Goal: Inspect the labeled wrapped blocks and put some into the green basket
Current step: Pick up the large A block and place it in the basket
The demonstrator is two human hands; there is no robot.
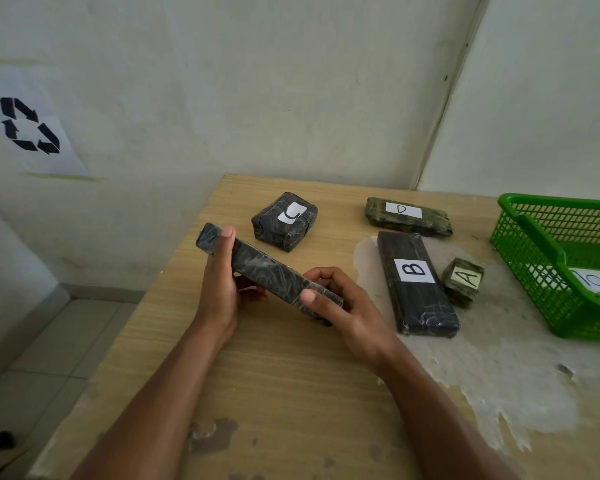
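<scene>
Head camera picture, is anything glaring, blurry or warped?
Head view: soft even light, faint shadows; slight sheen on the held block's wrap and block B; wide-angle bends the wall corner; labels C, D, A stay readable; basket cropped at right.

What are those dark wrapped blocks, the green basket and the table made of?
The held block and block B look wrapped in glossy dark plastic film: it wrinkles and catches light. What is inside is hidden. The green basket seems to be moulded plastic, a shiny open lattice. The table looks like wood-grain laminate on board, with the surface peeled away in pale patches.
</scene>
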